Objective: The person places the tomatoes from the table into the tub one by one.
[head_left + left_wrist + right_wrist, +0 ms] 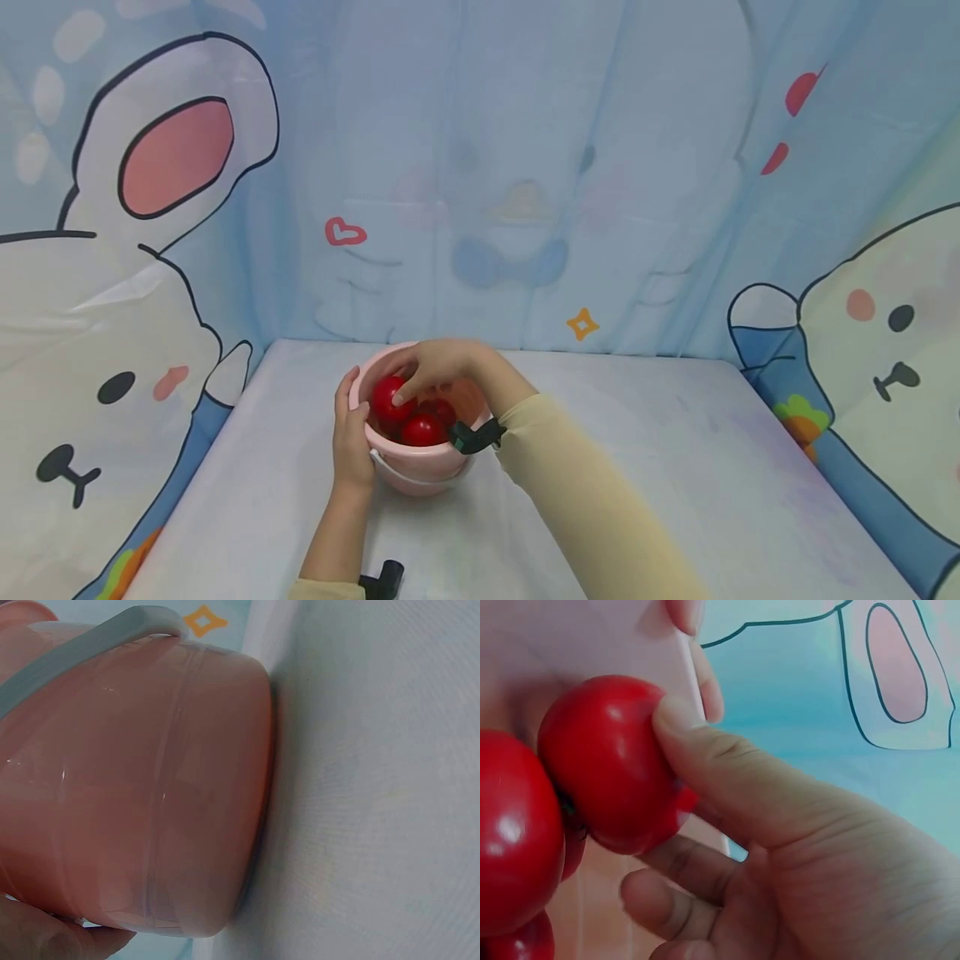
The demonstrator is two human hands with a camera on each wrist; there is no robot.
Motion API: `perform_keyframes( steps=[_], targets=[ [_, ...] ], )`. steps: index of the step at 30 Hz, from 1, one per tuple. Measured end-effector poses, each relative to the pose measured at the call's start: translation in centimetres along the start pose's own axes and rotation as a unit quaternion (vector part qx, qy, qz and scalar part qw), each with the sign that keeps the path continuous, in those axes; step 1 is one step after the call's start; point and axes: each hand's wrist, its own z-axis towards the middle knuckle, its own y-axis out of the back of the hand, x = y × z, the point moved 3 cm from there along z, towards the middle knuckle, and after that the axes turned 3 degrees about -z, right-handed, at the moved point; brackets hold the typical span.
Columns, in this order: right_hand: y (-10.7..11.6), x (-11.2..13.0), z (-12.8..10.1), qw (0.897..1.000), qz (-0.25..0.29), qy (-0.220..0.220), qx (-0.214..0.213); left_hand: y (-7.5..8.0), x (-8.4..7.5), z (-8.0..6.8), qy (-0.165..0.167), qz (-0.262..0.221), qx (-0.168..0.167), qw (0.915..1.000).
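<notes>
A small pink bucket [420, 475] with a pale handle [393, 475] stands on the table and holds several red tomatoes. My left hand [351, 433] grips the bucket's left side, thumb on the rim; in the left wrist view the bucket wall [135, 787] fills the frame. My right hand [435, 367] reaches into the bucket from above and pinches the upper left tomato [390, 397]. In the right wrist view my thumb [727, 780] presses that tomato [607, 761], with another tomato [514, 832] beside it.
The table [675, 467] is covered with a pale cloth. A cartoon-printed blue backdrop [480, 167] closes it in at the back and both sides. Black wrist camera mounts [474, 437] sit on my arms.
</notes>
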Motion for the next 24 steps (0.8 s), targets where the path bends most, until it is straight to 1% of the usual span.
perform_keyframes(
  steps=[4, 9, 12, 14, 17, 21, 24],
  targets=[
    [-0.4, 0.1, 0.1, 1.000, 0.013, 0.001, 0.006, 0.0, -0.1, 0.0, -0.001, 0.002, 0.001, 1.0000],
    [-0.5, 0.1, -0.1, 1.000, 0.018, -0.008, 0.008, 0.1, -0.2, 0.0, 0.000, 0.009, 0.000, 1.0000],
    [-0.2, -0.1, -0.7, 1.000, 0.016, -0.006, -0.001, 0.2, -0.2, 0.0, -0.001, 0.011, -0.004, 0.9999],
    [0.3, -0.4, -1.6, 1.000, 0.004, 0.002, -0.023, 0.2, -0.1, 0.0, 0.000, 0.008, -0.003, 1.0000],
    [1.5, -1.4, -3.7, 0.997, -0.016, 0.014, -0.074, 0.2, 0.0, 0.1, 0.002, 0.006, -0.002, 1.0000],
    [2.6, -3.3, -7.7, 0.990, -0.016, 0.014, -0.138, 0.5, 0.1, 0.2, 0.000, 0.004, -0.004, 1.0000],
    [2.6, -5.0, -11.0, 0.982, -0.028, 0.000, -0.188, 0.8, 0.0, 0.3, -0.006, 0.003, -0.007, 1.0000]
  ],
)
